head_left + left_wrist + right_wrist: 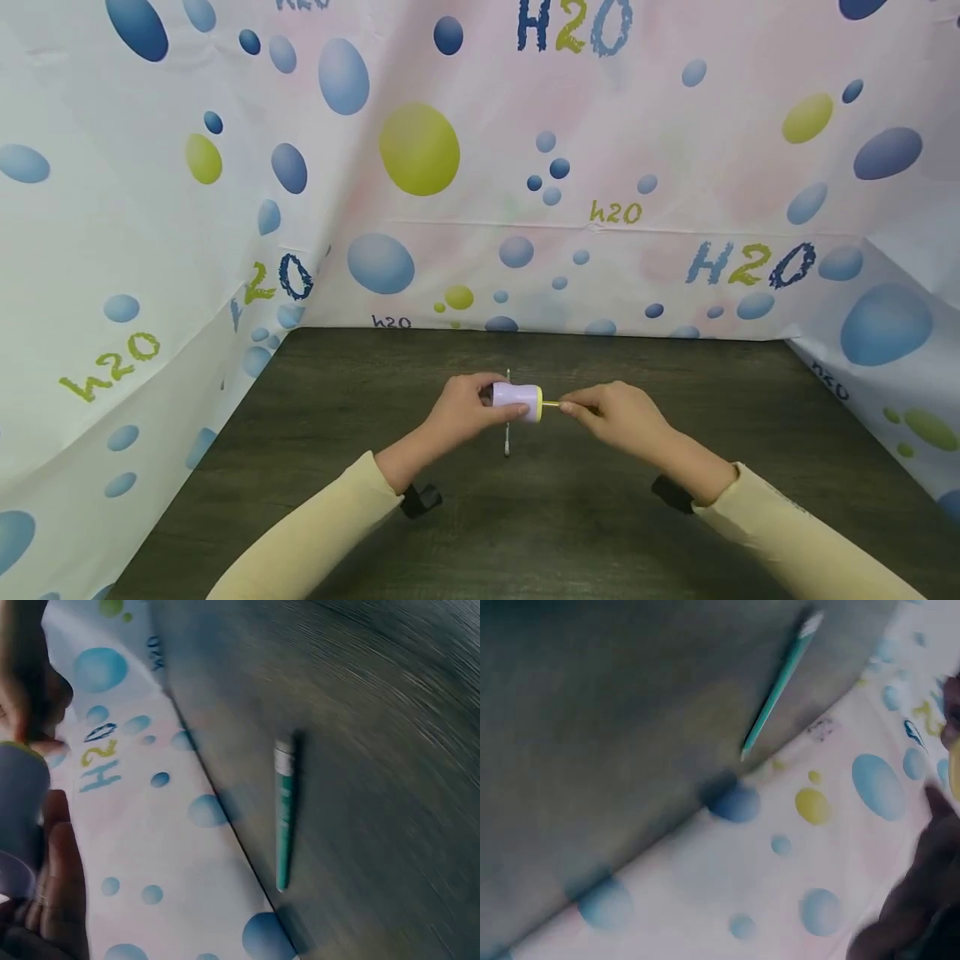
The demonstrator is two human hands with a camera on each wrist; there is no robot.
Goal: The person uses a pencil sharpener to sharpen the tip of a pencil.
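Note:
My left hand (467, 408) grips a lavender pencil sharpener (516, 402) with a yellow end, held sideways above the table. From the right, my right hand (622, 414) pinches a thin yellow pencil (551, 404) between thumb and fingertips; its other end meets the sharpener's yellow face. In the left wrist view the sharpener (21, 814) fills the left edge, the left fingers (66, 877) around it. Beneath the hands lies a teal pencil (284, 817) with a metal band and white eraser, partly hidden by the sharpener in the head view.
The dark wood table (540, 517) is bordered at the back and sides by a white sheet (480, 200) printed with blue and green dots and lettering. Black straps (422, 501) sit at both wrists, below the pale yellow sleeves (322, 525).

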